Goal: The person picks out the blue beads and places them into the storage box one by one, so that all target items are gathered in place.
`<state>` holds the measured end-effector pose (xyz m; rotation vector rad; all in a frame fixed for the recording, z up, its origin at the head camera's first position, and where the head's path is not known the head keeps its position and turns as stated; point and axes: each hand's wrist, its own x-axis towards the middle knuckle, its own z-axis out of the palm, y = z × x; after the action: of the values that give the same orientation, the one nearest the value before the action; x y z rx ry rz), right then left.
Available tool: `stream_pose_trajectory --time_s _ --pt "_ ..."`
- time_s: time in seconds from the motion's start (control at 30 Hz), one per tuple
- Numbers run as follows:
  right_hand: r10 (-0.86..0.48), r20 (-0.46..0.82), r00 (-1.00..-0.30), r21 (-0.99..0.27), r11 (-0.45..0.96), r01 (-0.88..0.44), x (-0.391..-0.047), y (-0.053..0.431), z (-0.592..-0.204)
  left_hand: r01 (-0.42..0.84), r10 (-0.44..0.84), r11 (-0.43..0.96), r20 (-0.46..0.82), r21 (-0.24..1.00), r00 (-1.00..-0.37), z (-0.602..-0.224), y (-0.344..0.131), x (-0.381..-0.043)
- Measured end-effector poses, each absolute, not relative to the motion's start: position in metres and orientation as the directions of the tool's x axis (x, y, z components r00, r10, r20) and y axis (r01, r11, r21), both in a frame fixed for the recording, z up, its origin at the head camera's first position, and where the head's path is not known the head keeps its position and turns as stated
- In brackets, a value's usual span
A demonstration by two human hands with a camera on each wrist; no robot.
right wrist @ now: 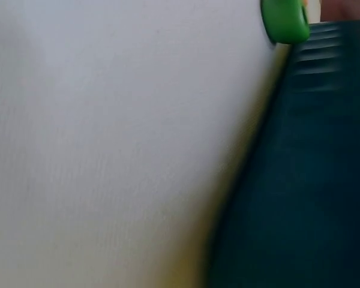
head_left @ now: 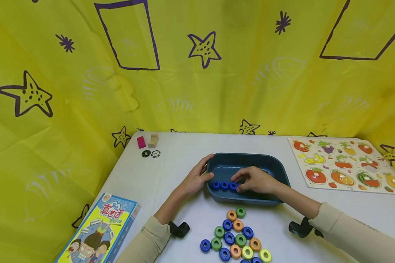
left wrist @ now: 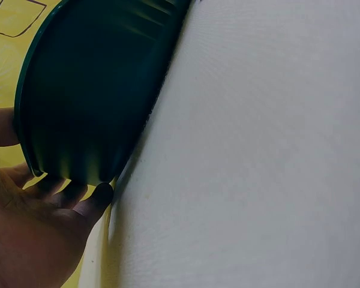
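Observation:
A dark teal plastic bin (head_left: pixel 256 157) stands on the white table. My left hand (head_left: pixel 195 178) grips its left end, thumb over the rim and fingers against the outer wall; the left wrist view shows those fingers on the bin (left wrist: pixel 90 90). Inside, along the near left side, three blue rings stand in a row. My right hand (head_left: pixel 258 180) reaches into the bin and pinches the rightmost blue ring (head_left: pixel 233 186) between thumb and fingers. The other two, a left ring (head_left: pixel 215 185) and a middle ring (head_left: pixel 224 186), sit beside it. The right wrist view hides the fingers' hold.
Several blue, green, orange and yellow rings (head_left: pixel 229 238) lie in front of the bin. A fruit puzzle board (head_left: pixel 343 164) lies at right, a colourful card box (head_left: pixel 98 230) at left. Small blocks, a pink one (head_left: pixel 141 142) and a wooden one (head_left: pixel 153 141), and two chips lie at back left.

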<state>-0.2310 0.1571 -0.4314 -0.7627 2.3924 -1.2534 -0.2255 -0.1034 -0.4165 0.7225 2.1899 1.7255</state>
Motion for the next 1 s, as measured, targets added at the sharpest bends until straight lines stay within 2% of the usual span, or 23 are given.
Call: stream_pose_trajectory --time_s 0.2,0.37,0.57,0.77,1.0 --pt "-0.498 0.061 -0.865 -0.823 0.465 -0.325 -0.203 0.164 -0.41 0.218 0.536 0.155 0.103 0.963 -0.838 -0.417 -0.103 -0.225" --pt "-0.556 0.09 -0.826 -0.867 0.365 -0.34 -0.16 0.179 -0.392 0.219 0.533 0.151 0.107 0.964 -0.839 -0.416 -0.103 -0.225" --pt "-0.653 0.013 -0.758 -0.88 0.353 -0.319 -0.13 0.192 -0.408 0.219 0.522 0.175 0.098 0.96 -0.847 -0.415 -0.104 -0.225" --pt "-0.67 -0.085 -0.738 -0.907 0.359 -0.222 -0.125 0.19 -0.434 0.22 0.523 0.186 0.093 0.958 -0.848 -0.416 -0.104 -0.225" --pt "-0.667 -0.113 -0.736 -0.889 0.399 -0.225 -0.125 0.187 -0.445 0.215 0.521 0.197 0.083 0.957 -0.849 -0.416 -0.103 -0.225"
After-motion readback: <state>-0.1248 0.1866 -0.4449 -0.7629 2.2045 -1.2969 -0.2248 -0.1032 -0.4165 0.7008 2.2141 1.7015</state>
